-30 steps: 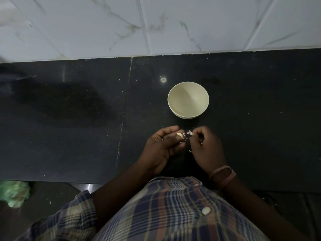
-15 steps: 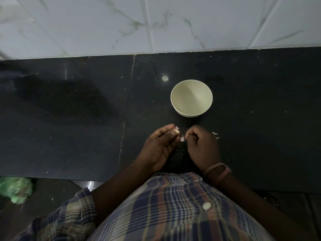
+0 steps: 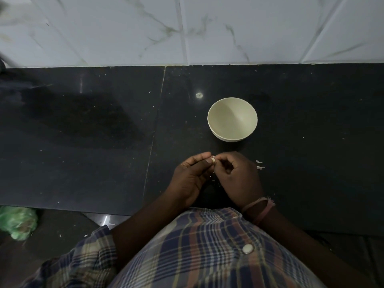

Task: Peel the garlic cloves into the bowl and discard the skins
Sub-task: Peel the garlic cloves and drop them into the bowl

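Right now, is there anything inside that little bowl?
The bowl looks empty: only its pale inner wall shows, no peeled cloves. The one garlic clove is pinched between the left hand and right hand.

1. The worktop [image 3: 83,142] is glossy black, flecked with tiny pale specks.
2. The wall tiles [image 3: 124,28] are white marble with grey-green veins.
3. The bowl [image 3: 232,119] is plain cream.
4. The skins [image 3: 259,164] are whitish.
5. The shirt [image 3: 207,246] is plaid in navy, tan and rust, with a white button [image 3: 248,249].
6. The wristbands [image 3: 259,206] are pinkish.
7. The bag [image 3: 17,222] is green.
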The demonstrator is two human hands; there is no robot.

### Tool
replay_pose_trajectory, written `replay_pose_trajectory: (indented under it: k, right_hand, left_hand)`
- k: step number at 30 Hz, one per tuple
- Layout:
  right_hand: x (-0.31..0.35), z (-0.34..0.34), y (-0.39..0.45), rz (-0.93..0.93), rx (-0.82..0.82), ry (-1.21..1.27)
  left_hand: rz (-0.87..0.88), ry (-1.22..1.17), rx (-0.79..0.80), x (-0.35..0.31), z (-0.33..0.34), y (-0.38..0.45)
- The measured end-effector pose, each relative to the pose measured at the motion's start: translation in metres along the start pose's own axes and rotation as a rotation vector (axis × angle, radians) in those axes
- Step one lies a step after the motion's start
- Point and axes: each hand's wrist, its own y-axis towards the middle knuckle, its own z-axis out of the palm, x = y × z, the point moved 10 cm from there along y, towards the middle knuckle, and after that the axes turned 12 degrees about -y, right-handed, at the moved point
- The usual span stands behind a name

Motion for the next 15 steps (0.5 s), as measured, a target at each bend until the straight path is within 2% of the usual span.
replay_pose_trajectory:
  k: [7,15]
  right_hand:
    - [0.0029,0.0008,0.0035,-0.032,0.049,-0.041]
    - [-0.0051,0.0074,0.0042,0.055,0.135,-0.002]
  left_hand:
    - [-0.01,-0.016,-0.018,0.0008,-0.0018,-0.0023]
    - [-0.005,-0.029,-0.014,0.0007,-0.003,-0.0055]
